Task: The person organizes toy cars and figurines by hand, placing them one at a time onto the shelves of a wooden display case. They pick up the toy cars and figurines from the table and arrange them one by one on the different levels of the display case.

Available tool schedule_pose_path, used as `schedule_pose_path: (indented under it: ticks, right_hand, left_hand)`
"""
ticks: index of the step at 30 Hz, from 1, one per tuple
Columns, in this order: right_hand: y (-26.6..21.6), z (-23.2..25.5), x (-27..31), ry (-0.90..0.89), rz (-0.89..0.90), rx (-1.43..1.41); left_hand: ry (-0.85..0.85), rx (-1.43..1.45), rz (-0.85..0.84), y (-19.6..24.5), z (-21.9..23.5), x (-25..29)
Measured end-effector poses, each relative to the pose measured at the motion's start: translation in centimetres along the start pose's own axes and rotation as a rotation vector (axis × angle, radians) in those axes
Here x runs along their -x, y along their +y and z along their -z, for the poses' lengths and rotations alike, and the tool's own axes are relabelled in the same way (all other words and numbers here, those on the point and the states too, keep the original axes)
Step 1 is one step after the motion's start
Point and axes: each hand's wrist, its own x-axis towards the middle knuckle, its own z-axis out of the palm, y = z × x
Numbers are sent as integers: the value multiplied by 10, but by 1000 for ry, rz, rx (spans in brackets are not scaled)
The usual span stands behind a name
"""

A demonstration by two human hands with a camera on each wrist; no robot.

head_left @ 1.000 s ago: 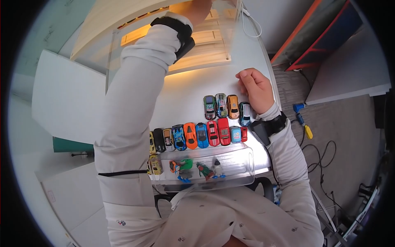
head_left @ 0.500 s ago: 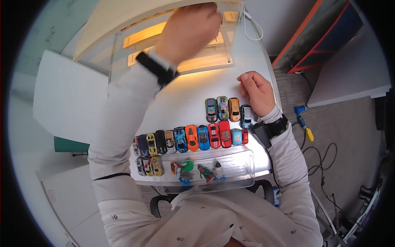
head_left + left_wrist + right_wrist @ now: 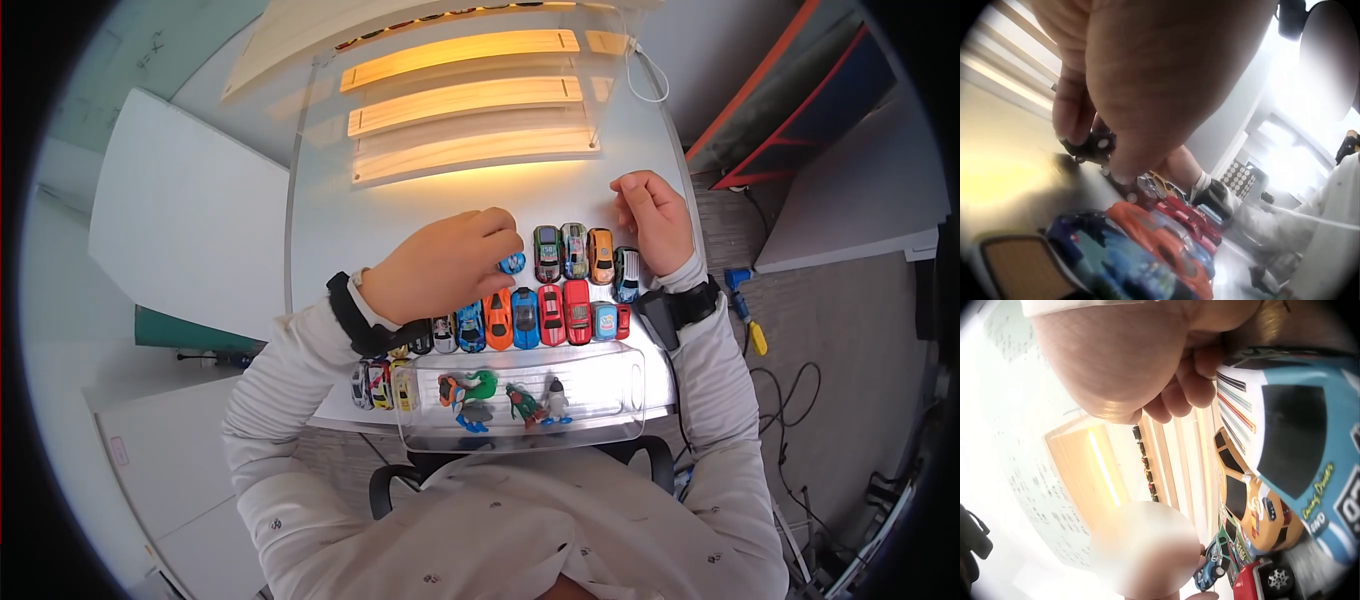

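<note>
My left hand [image 3: 450, 255] pinches a small blue toy car [image 3: 511, 263] between thumb and fingers, over the table just left of a short row of toy cars. In the left wrist view its dark underside and wheels [image 3: 1091, 148] show. That row holds a green car [image 3: 547, 254], an orange car [image 3: 600, 255] and a blue-and-white car [image 3: 626, 275]. My right hand [image 3: 655, 222] rests beside the row's right end, fingers loosely curled and holding nothing. Below lies a longer row with an orange car [image 3: 498, 319] and a red car [image 3: 578, 312], its left part hidden by my left wrist.
A clear plastic tray [image 3: 630, 425] with several small figures stands at the table's front edge. Left of it are more toy cars [image 3: 378, 384]. At the back stands a lit wooden display shelf [image 3: 465, 105] with toy cars along its top level. A white cable [image 3: 655, 85] hangs beside it.
My left hand has come down and back from the display shelf to the rows of cars, and the blue toy car now shows in its fingers. My right hand stays beside the short row.
</note>
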Motion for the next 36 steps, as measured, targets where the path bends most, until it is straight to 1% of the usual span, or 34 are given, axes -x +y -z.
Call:
schedule_pose_path:
  ticks: [3,6,9,12,18,26,30,33,36]
  right_hand:
    - [0,0,1,-3,5,-2]
    - [0,0,0,-6,4,-4]
    - [0,0,0,-10,3,-9]
    - [1,2,0,-19,-5,-10]
    - [1,2,0,-39,9,11]
    - [-1,1,1,-31,-2,5]
    - [-1,1,0,-25,-10,13]
    - [-1,0,0,-17,-7,22]
    - [-1,0,1,-16,-3,15]
  left_hand:
    - [-19,46,50,-9,1,5]
    - [-2,109,191,-7,2,5]
    - [-30,206,217,-9,-2,3]
    - [4,169,168,-10,-7,0]
    - [-25,149,202,-9,-9,-8]
    - [0,166,184,-8,-14,-7]
    - [1,176,172,-6,-9,-7]
    - [3,102,143,-10,-2,-10]
    - [112,54,114,-18,8,-16]
